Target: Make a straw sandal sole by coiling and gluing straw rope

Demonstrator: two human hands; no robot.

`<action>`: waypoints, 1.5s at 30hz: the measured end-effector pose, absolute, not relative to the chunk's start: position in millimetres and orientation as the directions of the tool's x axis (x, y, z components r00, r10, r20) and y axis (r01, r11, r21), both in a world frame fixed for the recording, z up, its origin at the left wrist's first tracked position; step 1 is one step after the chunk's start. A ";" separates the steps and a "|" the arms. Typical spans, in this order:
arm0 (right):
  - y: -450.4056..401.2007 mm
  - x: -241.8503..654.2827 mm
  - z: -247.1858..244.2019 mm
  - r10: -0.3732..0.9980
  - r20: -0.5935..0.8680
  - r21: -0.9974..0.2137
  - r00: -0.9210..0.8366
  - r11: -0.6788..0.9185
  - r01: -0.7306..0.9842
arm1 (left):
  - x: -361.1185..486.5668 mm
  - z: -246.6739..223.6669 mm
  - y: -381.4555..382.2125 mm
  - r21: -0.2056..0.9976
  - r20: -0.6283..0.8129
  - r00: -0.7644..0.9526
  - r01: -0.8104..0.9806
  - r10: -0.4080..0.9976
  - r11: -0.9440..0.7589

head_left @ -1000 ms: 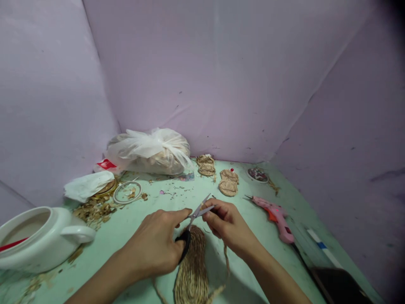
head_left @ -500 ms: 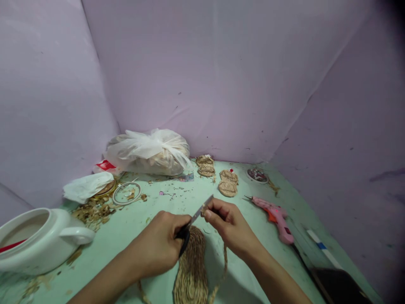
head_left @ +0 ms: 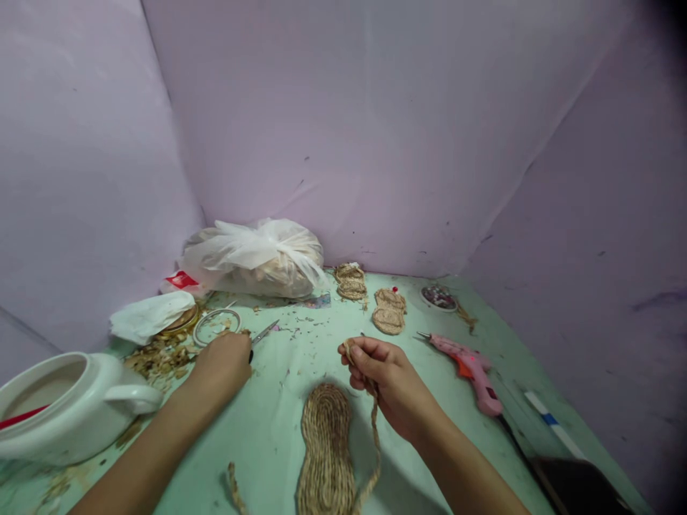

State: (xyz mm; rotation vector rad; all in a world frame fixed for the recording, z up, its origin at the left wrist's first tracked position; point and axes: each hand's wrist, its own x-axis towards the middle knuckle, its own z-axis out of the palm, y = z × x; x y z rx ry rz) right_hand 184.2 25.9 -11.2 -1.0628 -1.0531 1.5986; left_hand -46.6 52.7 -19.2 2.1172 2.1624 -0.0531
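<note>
My left hand (head_left: 224, 363) is at the left of the table, closed over the dark handles of a pair of scissors (head_left: 264, 332); the blades point up and right, and the fingers are mostly hidden. In front of me, my right hand (head_left: 378, 368) pinches the end of a braided straw cord (head_left: 375, 436) between thumb and forefinger. The cord hangs down toward a coiled straw sole (head_left: 326, 450) lying flat at the front. Left of the sole lies another cord end (head_left: 235, 486).
A white pot (head_left: 69, 429) stands at left near straw scraps (head_left: 161, 357), a tape ring (head_left: 201, 330) and a plastic bag (head_left: 257, 261). Small woven soles (head_left: 389, 312) lie at the back. At right are a pink glue gun (head_left: 472, 368), a dish of pins (head_left: 440, 298) and a dark object (head_left: 585, 483).
My left hand has moved left with the scissors, away from my right hand and down near the table. My right hand still pinches the cord end, almost in place.
</note>
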 end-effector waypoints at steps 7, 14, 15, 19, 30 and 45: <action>19.1 176.3 -9.4 0.926 -0.224 -0.954 -0.305 -0.272 -0.124 | -5.1 13.6 25.0 0.752 0.089 0.337 0.595 0.937 -0.285; 11.6 176.0 -7.2 0.859 -0.237 -0.935 -0.454 -0.328 -0.134 | 14.4 6.7 4.2 0.832 0.313 0.416 0.313 0.854 -0.458; 10.5 175.8 -7.0 0.850 -0.245 -0.932 -0.465 -0.340 -0.130 | 13.8 4.4 4.3 0.803 0.354 0.419 0.323 0.836 -0.501; 6.9 172.9 -5.2 0.865 -0.262 -0.944 -0.428 -0.323 -0.074 | 12.4 0.0 3.7 0.631 0.462 0.440 0.448 0.770 -0.634; 8.1 175.7 -2.4 0.830 -0.245 -0.969 -0.501 -0.231 0.089 | 6.7 -5.0 7.2 0.527 0.535 0.337 0.584 0.775 -0.617; 12.7 183.5 1.0 0.709 -0.384 -0.850 -0.591 -0.522 -0.074 | 7.7 -6.2 14.1 0.641 0.502 0.340 0.471 0.795 -0.606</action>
